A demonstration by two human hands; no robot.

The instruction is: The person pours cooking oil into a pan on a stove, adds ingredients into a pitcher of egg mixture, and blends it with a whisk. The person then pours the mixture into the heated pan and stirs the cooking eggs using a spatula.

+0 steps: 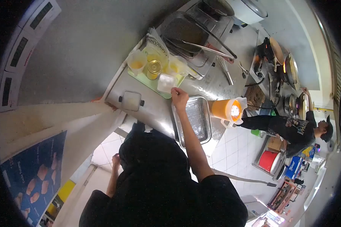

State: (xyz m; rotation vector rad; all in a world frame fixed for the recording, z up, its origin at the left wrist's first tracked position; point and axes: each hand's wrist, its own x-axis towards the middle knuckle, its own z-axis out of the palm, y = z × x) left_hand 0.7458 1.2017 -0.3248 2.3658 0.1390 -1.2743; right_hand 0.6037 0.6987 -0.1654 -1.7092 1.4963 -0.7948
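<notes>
My right hand reaches over the steel counter, its fingers closed in a pinch at the near corner of a small square white tub with white contents. This tub is on a light green tray, beside a gold-topped can and a clear plastic cup with something yellow in it. Under my right forearm lies a steel tray with a wire rack. Low by my side hangs my left hand, away from the counter; its fingers are small and partly hidden.
Right of the rack stands a jug of orange liquid. A lidded clear container is on the left. Tongs rest across a fryer; a whisk lies nearby. Another person works at pans on lit burners.
</notes>
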